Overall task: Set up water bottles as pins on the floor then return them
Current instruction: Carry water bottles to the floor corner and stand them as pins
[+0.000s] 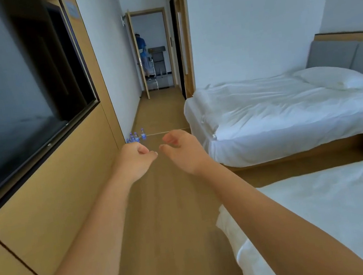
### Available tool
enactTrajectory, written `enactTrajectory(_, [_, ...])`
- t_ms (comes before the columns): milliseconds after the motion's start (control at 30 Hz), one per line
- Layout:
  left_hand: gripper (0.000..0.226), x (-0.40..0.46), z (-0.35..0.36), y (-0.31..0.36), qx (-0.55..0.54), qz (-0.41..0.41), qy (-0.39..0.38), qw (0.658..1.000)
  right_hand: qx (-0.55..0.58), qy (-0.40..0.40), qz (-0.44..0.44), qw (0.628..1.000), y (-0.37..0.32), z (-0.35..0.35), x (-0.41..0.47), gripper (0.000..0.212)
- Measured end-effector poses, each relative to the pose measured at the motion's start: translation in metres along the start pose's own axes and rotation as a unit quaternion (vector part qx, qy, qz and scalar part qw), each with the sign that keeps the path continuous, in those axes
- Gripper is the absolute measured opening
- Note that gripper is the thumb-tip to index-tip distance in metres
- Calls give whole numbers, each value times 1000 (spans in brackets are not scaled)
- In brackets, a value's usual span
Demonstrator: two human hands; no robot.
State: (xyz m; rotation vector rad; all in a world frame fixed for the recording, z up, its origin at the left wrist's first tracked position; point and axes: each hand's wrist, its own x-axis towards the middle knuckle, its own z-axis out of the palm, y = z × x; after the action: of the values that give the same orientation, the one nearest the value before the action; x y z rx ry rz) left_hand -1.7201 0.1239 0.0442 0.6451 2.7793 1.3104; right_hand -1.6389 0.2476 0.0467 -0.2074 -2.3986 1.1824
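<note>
Several small clear water bottles [136, 136] with blue labels stand upright in a cluster on the wooden floor, far ahead beside the left wall panel. Both my arms stretch forward at chest height, well short of the bottles. My left hand [135, 159] has its fingers loosely curled and holds nothing. My right hand [181, 150] hangs beside it with relaxed, slightly bent fingers, also empty. The two hands nearly touch at the fingertips.
A wall-mounted TV [13, 91] and wood panel line the left side. Two white beds [288, 110] [339, 220] fill the right. A strip of wooden floor [172, 208] runs to a hallway, where a person in blue [142, 54] stands past an open door.
</note>
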Motion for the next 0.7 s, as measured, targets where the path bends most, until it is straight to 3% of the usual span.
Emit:
enactTrajectory(133, [16,89,29,-15,29,-29,-35,999,-20,-25,13,999,45,7,90,34])
enactTrajectory(433, [18,267,54,-69,15,-67,-33,997,-26,-85,37,995,119,70,266,37])
enactTrajectory(700, [20,455,60,-130,32,-77,-59,995,-46,-75,39,995,171,138,445,35])
